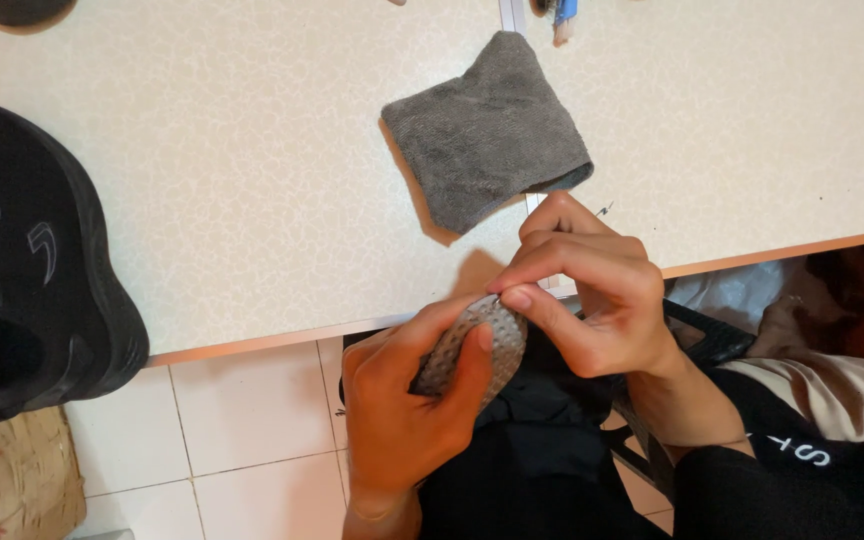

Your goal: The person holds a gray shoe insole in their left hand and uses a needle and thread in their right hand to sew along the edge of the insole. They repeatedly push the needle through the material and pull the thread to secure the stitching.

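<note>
My left hand [402,400] grips a grey perforated shoe insole [472,350] just below the table's front edge. My right hand [582,290] pinches the insole's upper tip between thumb and fingers; whether it holds something small there I cannot tell. Both hands are over my lap, in front of the cream table [232,180]. A folded grey cloth [487,130] lies on the table just beyond my right hand.
A black sneaker [22,270] sits on the table's left side, hanging over its edge. A blue-tipped object [562,15] lies at the far edge. White floor tiles [242,430] and a woven mat [12,480] are below. Dark clothing covers my lap.
</note>
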